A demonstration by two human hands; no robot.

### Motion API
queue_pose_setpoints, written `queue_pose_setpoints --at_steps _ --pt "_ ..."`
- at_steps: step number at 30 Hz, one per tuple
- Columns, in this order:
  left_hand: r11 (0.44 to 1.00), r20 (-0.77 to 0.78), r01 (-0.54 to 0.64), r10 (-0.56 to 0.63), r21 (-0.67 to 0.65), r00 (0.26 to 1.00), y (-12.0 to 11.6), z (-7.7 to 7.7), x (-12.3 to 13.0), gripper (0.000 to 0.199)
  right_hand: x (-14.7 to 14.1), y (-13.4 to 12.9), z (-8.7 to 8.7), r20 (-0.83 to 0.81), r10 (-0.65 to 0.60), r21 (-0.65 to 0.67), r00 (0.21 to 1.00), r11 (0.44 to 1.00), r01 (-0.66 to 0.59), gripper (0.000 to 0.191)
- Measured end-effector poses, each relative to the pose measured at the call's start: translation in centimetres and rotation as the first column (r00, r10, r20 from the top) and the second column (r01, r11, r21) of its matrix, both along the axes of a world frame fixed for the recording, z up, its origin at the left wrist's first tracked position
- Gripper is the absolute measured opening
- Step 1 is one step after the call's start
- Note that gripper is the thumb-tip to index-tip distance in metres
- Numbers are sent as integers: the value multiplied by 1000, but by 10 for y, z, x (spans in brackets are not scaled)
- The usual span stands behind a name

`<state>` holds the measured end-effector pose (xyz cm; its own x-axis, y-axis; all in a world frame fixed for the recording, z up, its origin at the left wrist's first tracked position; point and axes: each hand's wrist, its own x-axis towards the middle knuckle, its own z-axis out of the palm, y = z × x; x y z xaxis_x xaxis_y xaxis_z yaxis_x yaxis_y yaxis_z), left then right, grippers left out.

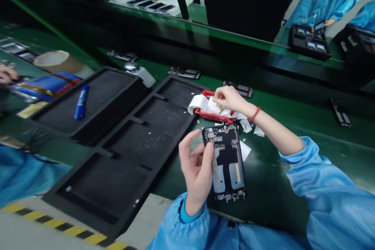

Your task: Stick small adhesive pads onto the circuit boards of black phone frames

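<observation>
My left hand (197, 164) grips an opened phone (227, 160) by its left edge, thumb on top. Circuit parts and grey panels show on the phone's upturned inside. Beyond it, my right hand (230, 99) reaches over a small red tray (212, 116), with thumb and fingertips pinched together. Whatever may be between those fingertips is too small to make out. White paper (199, 102) and small tan bits lie in the tray and hang over its edge. Several paper scraps (245, 125) are scattered on the green bench beside it.
A long black compartment tray (124, 164) lies to the left, beside a black foam block carrying a blue marker (81, 102). Behind stand a white pump bottle (143, 74) and loose phone parts (184, 73). Across the bench, a co-worker's hand (329, 22) holds a part.
</observation>
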<state>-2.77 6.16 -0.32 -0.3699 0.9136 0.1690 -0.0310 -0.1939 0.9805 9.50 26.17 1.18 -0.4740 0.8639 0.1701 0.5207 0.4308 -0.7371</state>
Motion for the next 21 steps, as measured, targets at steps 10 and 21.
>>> queue_pose_setpoints --at_steps 10,21 --pt "998 120 -41 47 -52 992 5 11 1 28 29 -82 32 -273 -159 159 949 965 207 10" --pt "967 -128 -147 176 209 976 -6 26 27 30 21 -186 45 -458 -259 64 851 945 321 12"
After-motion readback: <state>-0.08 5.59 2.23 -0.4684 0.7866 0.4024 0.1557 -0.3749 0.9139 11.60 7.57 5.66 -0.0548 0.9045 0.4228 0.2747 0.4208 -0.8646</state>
